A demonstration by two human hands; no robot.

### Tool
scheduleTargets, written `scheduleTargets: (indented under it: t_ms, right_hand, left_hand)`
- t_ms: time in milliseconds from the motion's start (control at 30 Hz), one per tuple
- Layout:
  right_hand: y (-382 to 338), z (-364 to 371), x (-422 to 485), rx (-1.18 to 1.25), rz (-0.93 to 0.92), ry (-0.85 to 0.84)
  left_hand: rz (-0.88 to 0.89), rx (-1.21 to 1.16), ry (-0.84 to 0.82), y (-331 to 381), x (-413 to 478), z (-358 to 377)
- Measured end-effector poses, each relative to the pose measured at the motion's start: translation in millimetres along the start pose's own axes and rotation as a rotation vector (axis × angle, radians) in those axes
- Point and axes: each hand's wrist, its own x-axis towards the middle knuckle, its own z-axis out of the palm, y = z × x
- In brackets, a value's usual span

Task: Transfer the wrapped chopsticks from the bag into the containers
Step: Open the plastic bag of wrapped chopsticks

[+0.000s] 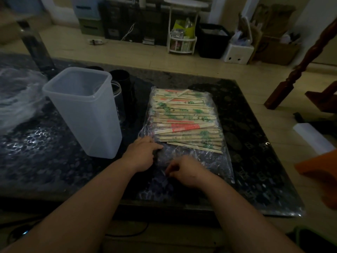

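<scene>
Dark glass counter (54, 161) carries everything. The clear bag (209, 161) lies flat at centre, with the chopsticks (184, 121) piled in its far half. The tall container (85, 114), which looks empty, stands just left of it. My left hand (144, 154) presses the bag's near left edge, fingers (156, 146) fairly straight. My right hand (186, 170) curls, pinching the loose near plastic. I judge I'm opening the mouth: pin one layer, lift the other gently, don't tear.
</scene>
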Motion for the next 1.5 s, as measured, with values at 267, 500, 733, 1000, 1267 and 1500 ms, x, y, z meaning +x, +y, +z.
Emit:
scheduleTargets:
  t_ms: [267, 500, 733, 1000, 1267, 1500]
  right_hand:
    - [0, -6, -12, -0.005, -0.045, -0.066]
    - [0, -9, -14, 0.005, -0.023, -0.087]
    - [3, -9, -13, 0.043, 0.023, -0.093]
    - [6, -12, -12, 0.122, 0.083, -0.006]
    - [-10, -5, -11, 0.145, 0.020, 0.068]
    - [-3, 9, 6, 0.214, 0.153, 0.215]
  left_hand:
    - [0.015, -0.015, -0.058, -4, 2, -5]
    - [0.027, -0.009, -0.070, -2, 3, -6]
    - [0.021, -0.003, -0.080, -1, 1, -9]
    - [0.026, -0.052, -0.008, 2, -1, -8]
    - [-0.075, -0.307, 0.215, 14, -5, -19]
    - [-0.072, -0.257, 0.505, 26, -11, -23]
